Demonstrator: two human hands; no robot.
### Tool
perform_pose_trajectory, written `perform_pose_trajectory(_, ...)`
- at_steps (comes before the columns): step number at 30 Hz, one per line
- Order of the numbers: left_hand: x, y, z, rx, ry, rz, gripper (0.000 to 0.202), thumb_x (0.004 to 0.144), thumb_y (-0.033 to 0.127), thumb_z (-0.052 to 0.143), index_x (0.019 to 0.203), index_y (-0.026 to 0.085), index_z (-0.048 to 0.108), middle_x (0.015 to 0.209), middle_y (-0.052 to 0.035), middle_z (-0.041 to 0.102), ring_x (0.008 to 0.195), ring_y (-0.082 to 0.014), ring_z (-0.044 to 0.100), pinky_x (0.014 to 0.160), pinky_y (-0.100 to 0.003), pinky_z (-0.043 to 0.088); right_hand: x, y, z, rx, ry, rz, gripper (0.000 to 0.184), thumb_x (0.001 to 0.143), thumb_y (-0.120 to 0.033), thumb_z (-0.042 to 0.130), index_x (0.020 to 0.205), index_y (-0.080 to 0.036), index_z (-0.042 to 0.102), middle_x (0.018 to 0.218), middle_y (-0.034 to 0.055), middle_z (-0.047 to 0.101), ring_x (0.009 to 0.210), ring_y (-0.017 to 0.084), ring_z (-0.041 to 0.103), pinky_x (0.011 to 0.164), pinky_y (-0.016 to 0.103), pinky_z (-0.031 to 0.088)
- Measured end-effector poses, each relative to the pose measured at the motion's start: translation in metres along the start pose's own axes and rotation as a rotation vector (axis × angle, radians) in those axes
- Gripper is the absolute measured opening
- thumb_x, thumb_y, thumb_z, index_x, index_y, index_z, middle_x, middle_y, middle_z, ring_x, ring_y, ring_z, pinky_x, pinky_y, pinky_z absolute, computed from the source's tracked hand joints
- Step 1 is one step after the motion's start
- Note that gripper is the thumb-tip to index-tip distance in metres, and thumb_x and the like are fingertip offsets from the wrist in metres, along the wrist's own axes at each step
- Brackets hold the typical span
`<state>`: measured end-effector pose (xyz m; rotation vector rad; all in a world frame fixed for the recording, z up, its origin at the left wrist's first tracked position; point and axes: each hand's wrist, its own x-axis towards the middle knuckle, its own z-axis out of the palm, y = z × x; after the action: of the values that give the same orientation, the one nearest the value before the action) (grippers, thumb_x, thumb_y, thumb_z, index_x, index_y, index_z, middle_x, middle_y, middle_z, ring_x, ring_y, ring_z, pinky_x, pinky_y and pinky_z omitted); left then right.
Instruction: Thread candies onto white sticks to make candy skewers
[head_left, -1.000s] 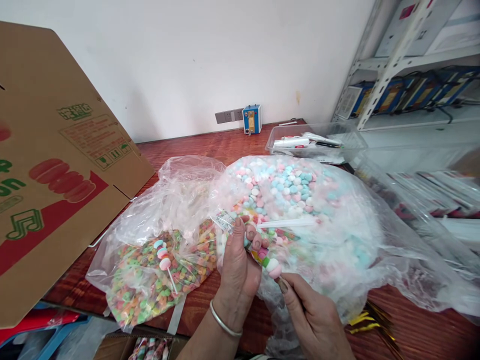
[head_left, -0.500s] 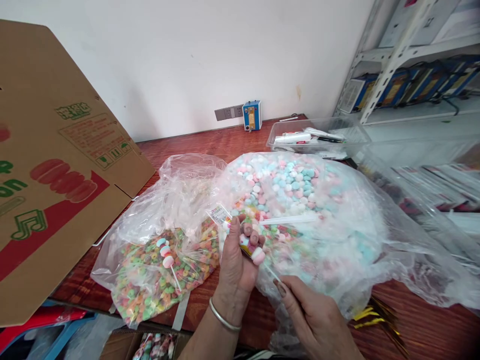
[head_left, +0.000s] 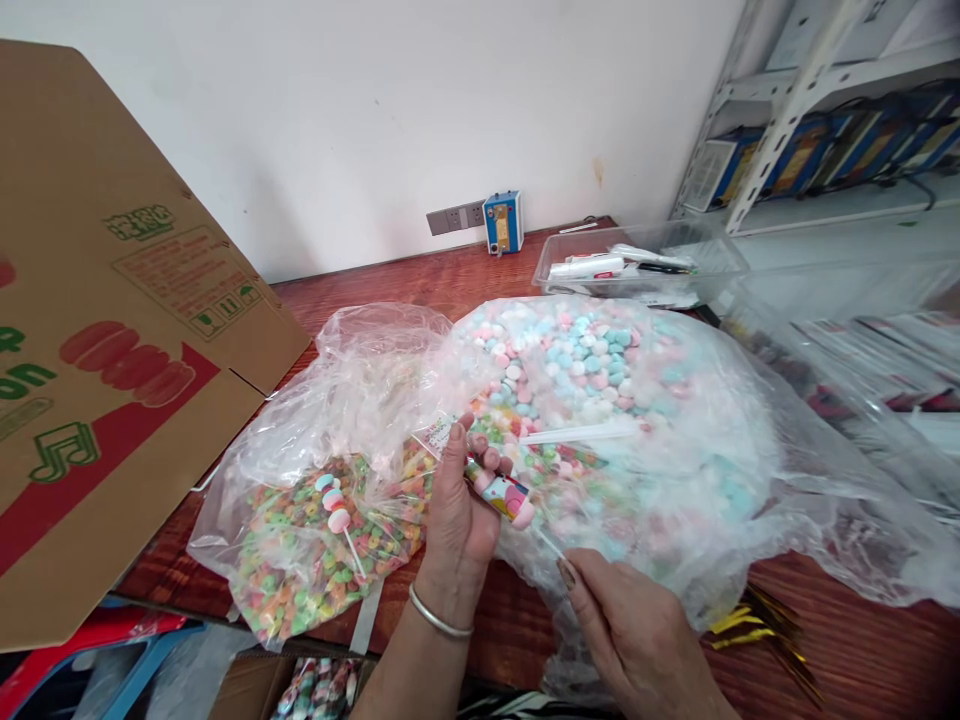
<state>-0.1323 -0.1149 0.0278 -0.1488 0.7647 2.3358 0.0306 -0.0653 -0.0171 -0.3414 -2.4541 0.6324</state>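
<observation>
My left hand is curled round a candy skewer in a printed wrapper, with a pink candy showing at its lower end. My right hand pinches the thin white stick below that candy between thumb and forefinger. Beyond my hands lies a big clear bag of pink, blue and white candies, with several white sticks on it. To the left, a second clear bag holds small ring-shaped candies, and an unwrapped candy skewer rests on top.
A large cardboard box stands at the left. Behind the bags are a clear plastic tray and a blue device by the wall socket. Gold twist ties lie at the right. Below the table edge, an open carton holds wrapped candy skewers.
My left hand has shifted slightly left and up. More of the printed wrapper now shows below its fingers, reaching down to the pink candy. My right hand still pinches the stick.
</observation>
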Motion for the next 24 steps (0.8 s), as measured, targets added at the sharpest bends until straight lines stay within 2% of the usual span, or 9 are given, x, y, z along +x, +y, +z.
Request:
perform_pose_trajectory(3, -0.002, -0.006, 0.002, 0.007, -0.016, -0.014, 0.019, 0.081, 0.025, 0.074, 0.093, 0.015, 0.063, 0.06, 0.0104, 0.041, 0.04, 0.001, 0.033, 0.045, -0.014, 0.039, 0.001, -0.004, 0.007, -0.049, 0.047, -0.029, 0.03, 0.101, -0.022, 0.033, 0.081, -0.02, 0.055, 0.054, -0.0014, 0.054, 0.047, 0.014, 0.054, 0.048, 0.024, 0.037)
perform_pose_trajectory(5, -0.01, -0.019, 0.003, 0.012, -0.021, -0.063, 0.02, 0.078, 0.025, 0.076, 0.089, 0.015, 0.062, 0.059, 0.0104, 0.039, 0.04, 0.0012, 0.032, 0.043, -0.013, 0.035, 0.004, -0.006, 0.013, -0.061, 0.061, -0.025, 0.032, 0.101, -0.022, 0.032, 0.077, -0.02, 0.053, 0.052, -0.0021, 0.053, 0.045, 0.014, 0.053, 0.047, 0.024, 0.035)
perform_pose_trajectory(9, -0.019, -0.035, -0.001, 0.046, -0.001, -0.137, 0.025, 0.077, 0.029, 0.077, 0.091, 0.015, 0.062, 0.059, 0.009, 0.043, 0.043, -0.0012, 0.039, 0.048, -0.016, 0.041, 0.006, -0.003, 0.017, -0.039, 0.048, 0.003, 0.033, 0.102, -0.023, 0.03, 0.078, -0.02, 0.052, 0.054, -0.0021, 0.054, 0.044, 0.013, 0.053, 0.046, 0.024, 0.035)
perform_pose_trajectory(13, -0.007, -0.019, -0.002, 0.017, 0.058, -0.099, 0.032, 0.074, 0.031, 0.079, 0.096, 0.016, 0.063, 0.069, 0.0047, 0.054, 0.059, -0.0062, 0.056, 0.063, -0.021, 0.051, 0.001, 0.0, 0.01, -0.05, 0.036, 0.015, 0.034, 0.103, -0.025, 0.03, 0.078, -0.02, 0.053, 0.053, -0.0022, 0.053, 0.046, 0.014, 0.054, 0.048, 0.024, 0.034)
perform_pose_trajectory(16, -0.001, -0.013, 0.0, 0.017, 0.038, -0.035, 0.029, 0.074, 0.027, 0.079, 0.094, 0.017, 0.062, 0.064, 0.0084, 0.048, 0.048, -0.0019, 0.046, 0.053, -0.016, 0.045, 0.001, -0.003, 0.01, -0.091, 0.064, -0.017, 0.036, 0.102, -0.024, 0.03, 0.076, -0.02, 0.055, 0.051, -0.0026, 0.051, 0.045, 0.014, 0.051, 0.048, 0.025, 0.032)
perform_pose_trajectory(18, -0.006, -0.02, 0.001, 0.048, -0.005, -0.065, 0.025, 0.075, 0.027, 0.079, 0.09, 0.016, 0.061, 0.058, 0.0106, 0.04, 0.041, 0.0, 0.035, 0.045, -0.014, 0.037, 0.006, -0.005, 0.014, -0.125, 0.097, -0.034, 0.038, 0.102, -0.023, 0.029, 0.073, -0.02, 0.054, 0.05, -0.0023, 0.05, 0.044, 0.014, 0.05, 0.048, 0.026, 0.031)
perform_pose_trajectory(20, -0.014, -0.033, 0.0, 0.089, -0.024, -0.118, 0.024, 0.076, 0.028, 0.078, 0.085, 0.016, 0.06, 0.055, 0.0112, 0.037, 0.039, 0.0004, 0.031, 0.044, -0.014, 0.036, 0.011, -0.006, 0.018, -0.144, 0.122, -0.037, 0.039, 0.102, -0.022, 0.029, 0.072, -0.019, 0.054, 0.051, -0.0018, 0.05, 0.043, 0.014, 0.049, 0.048, 0.027, 0.03)
perform_pose_trajectory(22, -0.022, -0.044, -0.001, 0.132, -0.018, -0.13, 0.025, 0.075, 0.028, 0.079, 0.086, 0.015, 0.061, 0.056, 0.0104, 0.041, 0.04, 0.0, 0.036, 0.049, -0.015, 0.042, 0.015, -0.005, 0.02, -0.151, 0.132, -0.027, 0.038, 0.102, -0.021, 0.029, 0.074, -0.018, 0.055, 0.052, -0.0014, 0.051, 0.044, 0.014, 0.049, 0.049, 0.028, 0.03)
perform_pose_trajectory(24, -0.023, -0.044, -0.003, 0.161, -0.005, -0.106, 0.029, 0.074, 0.03, 0.08, 0.093, 0.015, 0.063, 0.063, 0.0062, 0.053, 0.053, -0.0043, 0.053, 0.062, -0.019, 0.05, 0.016, -0.002, 0.018, -0.151, 0.141, -0.016, 0.037, 0.102, -0.022, 0.03, 0.076, -0.018, 0.055, 0.053, -0.0013, 0.051, 0.046, 0.014, 0.049, 0.05, 0.028, 0.03)
